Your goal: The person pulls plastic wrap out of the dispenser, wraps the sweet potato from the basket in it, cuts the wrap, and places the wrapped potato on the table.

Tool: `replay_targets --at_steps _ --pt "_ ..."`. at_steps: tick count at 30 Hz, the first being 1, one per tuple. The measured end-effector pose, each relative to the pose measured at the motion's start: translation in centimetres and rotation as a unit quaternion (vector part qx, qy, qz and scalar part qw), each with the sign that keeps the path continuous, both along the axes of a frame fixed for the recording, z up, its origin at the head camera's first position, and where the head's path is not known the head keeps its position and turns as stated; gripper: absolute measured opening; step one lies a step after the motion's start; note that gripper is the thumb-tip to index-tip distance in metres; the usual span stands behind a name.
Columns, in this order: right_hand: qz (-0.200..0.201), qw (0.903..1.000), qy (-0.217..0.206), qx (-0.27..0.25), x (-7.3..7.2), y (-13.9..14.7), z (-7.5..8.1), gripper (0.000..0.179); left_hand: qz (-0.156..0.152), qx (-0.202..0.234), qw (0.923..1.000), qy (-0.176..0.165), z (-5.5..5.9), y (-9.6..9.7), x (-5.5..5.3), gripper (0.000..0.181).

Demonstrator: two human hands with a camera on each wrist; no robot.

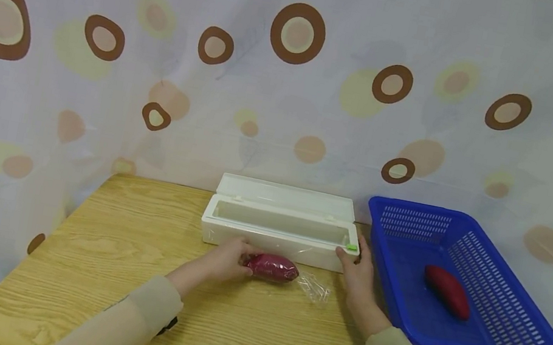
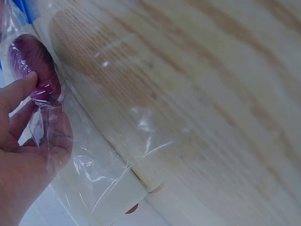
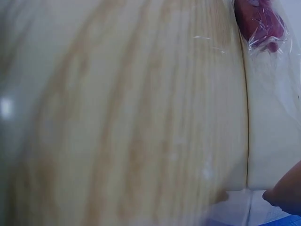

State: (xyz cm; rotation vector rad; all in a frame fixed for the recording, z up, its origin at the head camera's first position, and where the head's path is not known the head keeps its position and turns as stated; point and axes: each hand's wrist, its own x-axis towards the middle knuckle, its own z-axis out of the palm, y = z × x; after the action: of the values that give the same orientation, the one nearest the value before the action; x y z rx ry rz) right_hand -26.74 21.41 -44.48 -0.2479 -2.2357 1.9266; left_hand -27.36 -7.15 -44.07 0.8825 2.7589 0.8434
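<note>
My left hand grips one end of a purple sweet potato in clear plastic film. In the left wrist view the thumb presses on the wrapped sweet potato, with fingers curled below it. Loose film trails off its right end. Right behind it is a long white cling film box with its lid raised. My right hand holds the box's right end, thumb near a green slider. Only a fingertip of it shows in the right wrist view.
A blue plastic basket stands to the right, close beside my right hand. Inside it lies a second, reddish sweet potato. The wooden table ends at a patterned curtain behind the box.
</note>
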Motion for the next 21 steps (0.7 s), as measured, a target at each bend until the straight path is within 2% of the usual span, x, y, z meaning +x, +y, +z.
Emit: replay_targets --at_steps 4,14,21 --pt "0.0 1.0 0.005 -0.005 -0.13 0.1 -0.18 0.078 0.0 0.005 1.0 -0.003 0.11 0.05 0.0 0.049" --pt "0.014 0.9997 -0.018 0.001 -0.57 0.48 -0.22 0.078 0.003 0.003 1.0 -0.002 -0.06 -0.02 -0.22 0.048" --pt "0.022 0.999 -0.009 0.038 -0.81 0.61 -0.65 0.076 -0.007 0.006 0.9999 0.007 -0.19 -0.15 -0.18 0.047"
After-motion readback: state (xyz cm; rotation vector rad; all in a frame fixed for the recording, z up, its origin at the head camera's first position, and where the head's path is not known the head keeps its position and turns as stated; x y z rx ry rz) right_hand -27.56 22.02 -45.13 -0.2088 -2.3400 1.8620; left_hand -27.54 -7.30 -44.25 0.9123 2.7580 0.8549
